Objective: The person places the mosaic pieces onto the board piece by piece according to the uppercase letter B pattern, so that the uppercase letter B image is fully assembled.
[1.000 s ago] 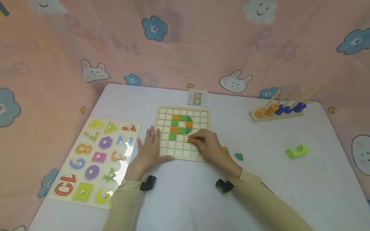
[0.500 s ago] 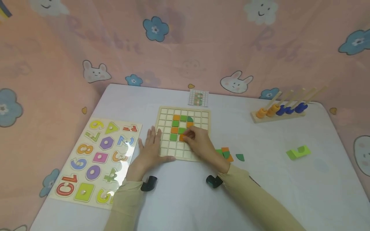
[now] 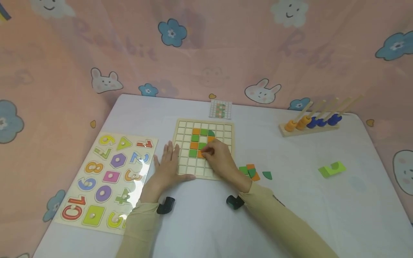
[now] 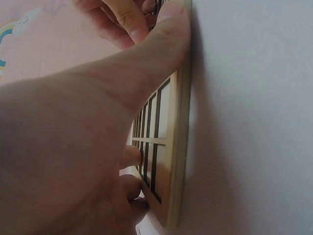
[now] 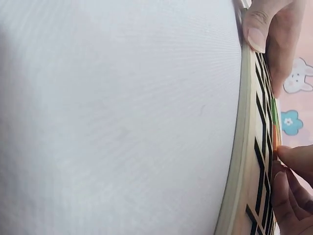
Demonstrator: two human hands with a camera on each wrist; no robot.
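A wooden grid board (image 3: pixel 208 173) lies on the table, with orange and green tiles set in several of its cells. My left hand (image 3: pixel 164 172) rests along the board's left side, fingers spread; in the left wrist view its thumb (image 4: pixel 168 34) lies on the near rim. Over the middle of the board, my right hand (image 3: pixel 221 159) pinches an orange square tile (image 3: pixel 200 154) with thumb and fingertips. That tile sits in the cell to the right of a green square (image 3: pixel 193 153). My right fingers partly cover it and hide the cells to its right.
Loose green and orange tiles (image 3: pixel 251 167) lie right of the board, near a green quarter-circle (image 3: pixel 267 175). A pattern card (image 3: pixel 221 109) lies behind it. A number-and-shape puzzle (image 3: pixel 126 165) is at left; a bead stacker (image 3: pixel 309 127) and a light green block (image 3: pixel 332 169) are at right.
My right hand has moved left across the board, bringing the orange tile into the cell beside the lower green square. My left hand has stayed in place.
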